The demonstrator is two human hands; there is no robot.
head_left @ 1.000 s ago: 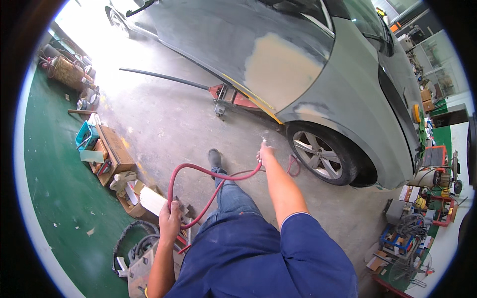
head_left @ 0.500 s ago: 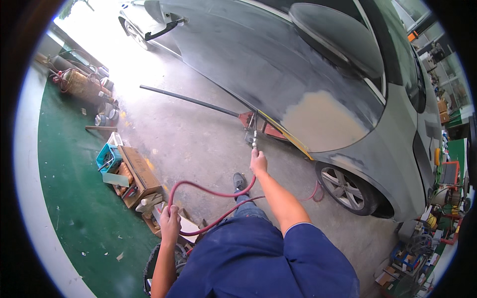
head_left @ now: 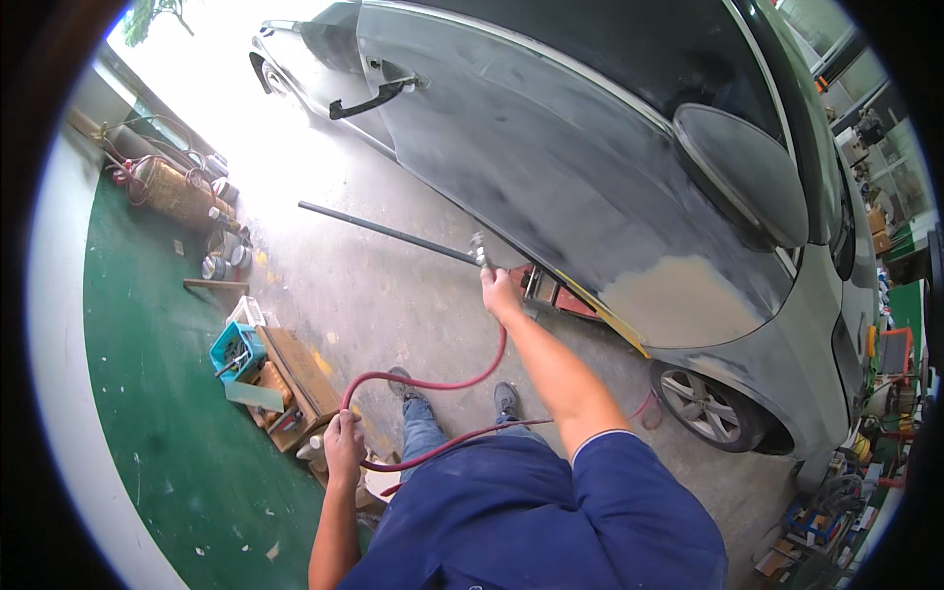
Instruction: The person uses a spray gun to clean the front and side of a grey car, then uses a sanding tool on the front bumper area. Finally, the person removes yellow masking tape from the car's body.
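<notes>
Head view: left grip point(head_left: 343, 444) closed round a red hose point(head_left: 433, 383), pinching a bend low on the person's left; right grip point(head_left: 500, 293) closed near the hose end, held out ahead, metal fitting point(head_left: 479, 251) sticking up past the fingers, tip blurred. Hose sags in a curve between the two, then runs from the left side across in front of the legs toward the front wheel point(head_left: 703, 406). Fitting overlaps the jack bar point(head_left: 393, 234) in view; can't tell if they touch. Jack point(head_left: 565, 298) sits beside the car's sill, partly hidden. Progress, judged from how things lie: hose is in hand at both points, fitting pointed away from the door point(head_left: 511, 167), apart from it. Door looks dull grey and smeared, tan patch point(head_left: 678, 303) low by the wheel arch, no glossy finish on it; mirror point(head_left: 742, 177) and door handle point(head_left: 374, 96) are on. Surface looks unfinished.
</notes>
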